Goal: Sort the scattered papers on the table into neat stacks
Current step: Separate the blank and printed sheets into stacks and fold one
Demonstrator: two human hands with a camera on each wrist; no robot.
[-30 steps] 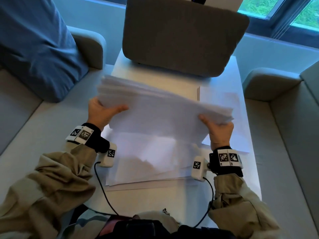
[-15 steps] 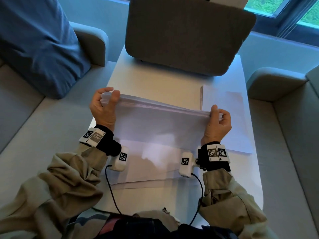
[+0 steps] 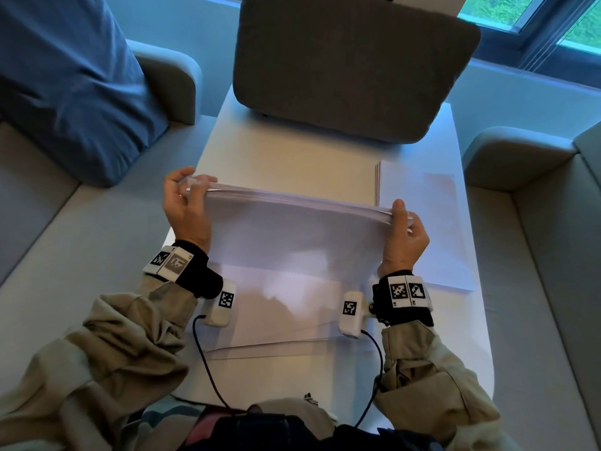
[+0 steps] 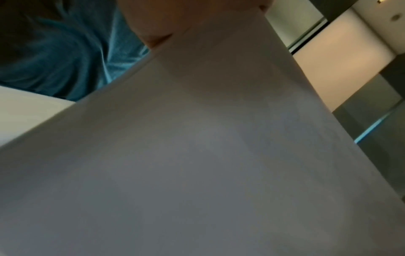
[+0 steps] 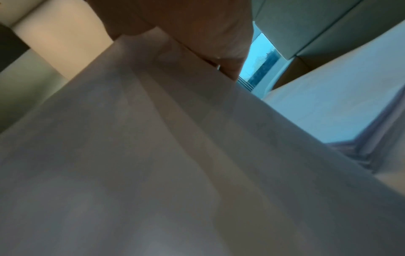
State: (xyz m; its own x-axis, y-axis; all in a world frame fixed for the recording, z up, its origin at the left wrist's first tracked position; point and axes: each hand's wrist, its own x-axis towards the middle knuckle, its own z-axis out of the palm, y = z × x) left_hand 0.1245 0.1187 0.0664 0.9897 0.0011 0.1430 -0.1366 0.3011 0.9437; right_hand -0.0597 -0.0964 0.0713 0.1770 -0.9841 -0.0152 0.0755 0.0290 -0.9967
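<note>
Here, from the head view, a thick bundle of plain white paper sheets [image 3: 292, 236] stands on its long edge over the middle of the white rectangular surface [image 3: 292, 151]. Its long axis runs left to right, the right end sitting slightly nearer the person than the left, and its broad face is turned toward the person, top edge leaning a little away. The top edges are nearly flush but show fine separate layers. The left hand [image 3: 187, 209] grips the upper left corner, fingers [image 3: 203, 187] curled over the top edge; the right hand [image 3: 401, 242] grips the upper right corner, thumb pressed on the near face. Under the bundle lie more loose white sheets [image 3: 279, 323], overlapping at uneven angles; their number cannot be told. One neat squared stack of white paper [image 3: 422, 222] lies flat on the right side of the surface, its long axis running away from the person. So, three groups of paper and two hands. A grey padded chair back [image 3: 351, 66] stands at the far end, a blue cushion [image 3: 68, 86] on the left seat.

From the left wrist, the bundle [image 4: 197, 155] fills the picture as a smooth grey-white face, with the hand [image 4: 153, 20] clasped on its top corner.

From the right wrist, the sheets [image 5: 153, 155] show long soft folds, the hand [image 5: 197, 31] gripping their upper edge.
</note>
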